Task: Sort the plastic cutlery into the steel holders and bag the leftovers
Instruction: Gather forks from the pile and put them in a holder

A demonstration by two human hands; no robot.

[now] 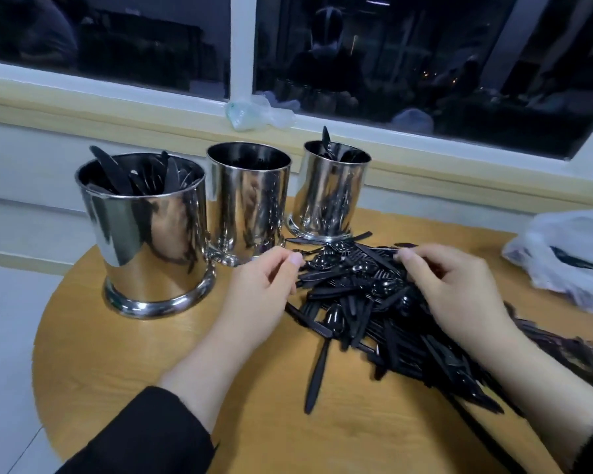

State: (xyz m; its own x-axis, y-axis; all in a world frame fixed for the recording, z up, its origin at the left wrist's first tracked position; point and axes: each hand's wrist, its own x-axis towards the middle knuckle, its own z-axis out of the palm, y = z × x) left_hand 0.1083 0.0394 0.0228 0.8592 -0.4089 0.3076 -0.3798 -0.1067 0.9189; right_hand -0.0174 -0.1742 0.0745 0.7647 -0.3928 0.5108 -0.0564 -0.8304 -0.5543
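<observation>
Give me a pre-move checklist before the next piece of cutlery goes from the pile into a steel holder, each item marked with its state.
1. Holders upright on the table: left holder, middle holder and right holder all stand. Ok.
2. Room in the holders: the left one already holds knives, the right one a few pieces; the middle one's inside is dark. Cannot tell.
3. Both hands at the cutlery pile: left hand at its edge, right hand on top. Ok.
4. A single piece separated and gripped: fingers are curled into the pile. Cannot tell.
5. Plastic bag for leftovers on the table at the right. Ok.
</observation>
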